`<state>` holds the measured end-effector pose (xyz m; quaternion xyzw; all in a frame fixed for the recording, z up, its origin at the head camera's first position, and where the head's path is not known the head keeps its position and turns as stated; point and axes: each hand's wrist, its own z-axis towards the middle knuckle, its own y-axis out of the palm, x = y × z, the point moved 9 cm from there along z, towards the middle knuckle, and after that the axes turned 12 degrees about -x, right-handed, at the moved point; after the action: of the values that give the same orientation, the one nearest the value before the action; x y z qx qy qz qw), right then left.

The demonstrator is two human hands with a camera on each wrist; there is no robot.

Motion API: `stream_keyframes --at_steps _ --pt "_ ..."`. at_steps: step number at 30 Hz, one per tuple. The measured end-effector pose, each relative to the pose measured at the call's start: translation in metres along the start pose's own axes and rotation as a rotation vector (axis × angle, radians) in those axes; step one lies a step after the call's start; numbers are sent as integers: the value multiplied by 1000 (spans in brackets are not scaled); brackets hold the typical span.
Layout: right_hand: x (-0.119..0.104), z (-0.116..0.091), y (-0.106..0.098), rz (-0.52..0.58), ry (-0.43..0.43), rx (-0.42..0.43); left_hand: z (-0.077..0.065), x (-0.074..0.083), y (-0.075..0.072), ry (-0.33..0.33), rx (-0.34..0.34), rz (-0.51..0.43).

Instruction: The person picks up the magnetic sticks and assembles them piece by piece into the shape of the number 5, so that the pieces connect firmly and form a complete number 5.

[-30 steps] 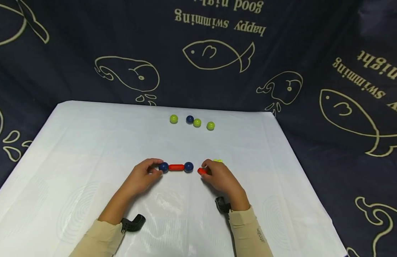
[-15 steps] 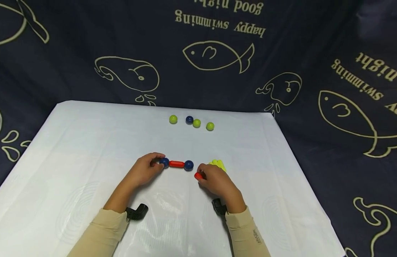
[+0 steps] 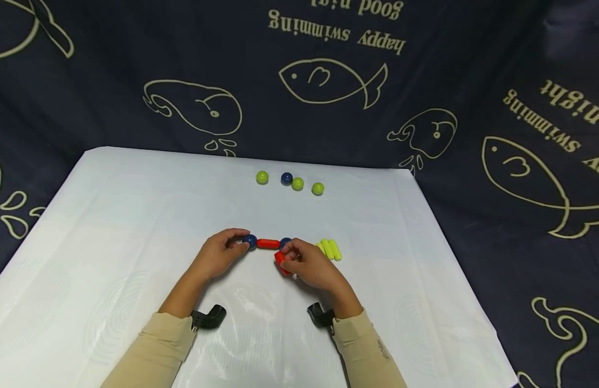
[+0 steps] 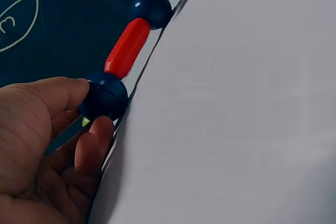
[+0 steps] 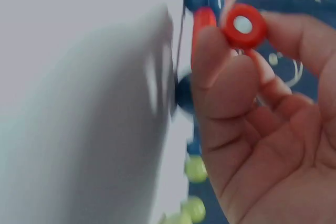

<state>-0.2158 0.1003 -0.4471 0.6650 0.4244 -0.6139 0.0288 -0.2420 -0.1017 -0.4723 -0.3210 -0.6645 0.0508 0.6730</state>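
On the white tabletop, my left hand (image 3: 217,256) pinches a blue ball (image 4: 106,97) between thumb and fingers. A red rod (image 3: 268,244) joins that ball to a second blue ball (image 4: 152,10), making a straight row. My right hand (image 3: 314,264) grips a separate red rod (image 3: 282,263), held at a slant just in front of the second ball. Seen from the right wrist, the end of this held rod has a round silvery disc (image 5: 242,24). From the head, my right fingers cover part of the second ball; whether rod and ball touch I cannot tell.
Several yellow-green rods (image 3: 331,249) lie side by side beyond my right hand. Farther back are a loose blue ball (image 3: 287,178) and green balls, one of them (image 3: 262,177) off to the left. A dark patterned cloth (image 3: 348,129) hangs behind the table (image 3: 134,215).
My right hand has moved left with its red rod, up to the second blue ball, uncovering the yellow-green rods. My left hand and the joined row have shifted slightly away from me.
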Motion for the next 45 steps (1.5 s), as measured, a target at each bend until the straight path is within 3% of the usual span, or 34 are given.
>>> stream_keyframes --at_steps 9,18,40,45 --pt "-3 26 32 263 28 -2 2 -1 3 13 0 -20" --pt "-8 43 46 360 40 15 3 -4 2 1 -1 -39" --pt "-14 47 48 300 37 53 1 -2 0 5 6 -55" --pt "-14 49 50 343 26 48 1 -3 0 -6 8 -52"
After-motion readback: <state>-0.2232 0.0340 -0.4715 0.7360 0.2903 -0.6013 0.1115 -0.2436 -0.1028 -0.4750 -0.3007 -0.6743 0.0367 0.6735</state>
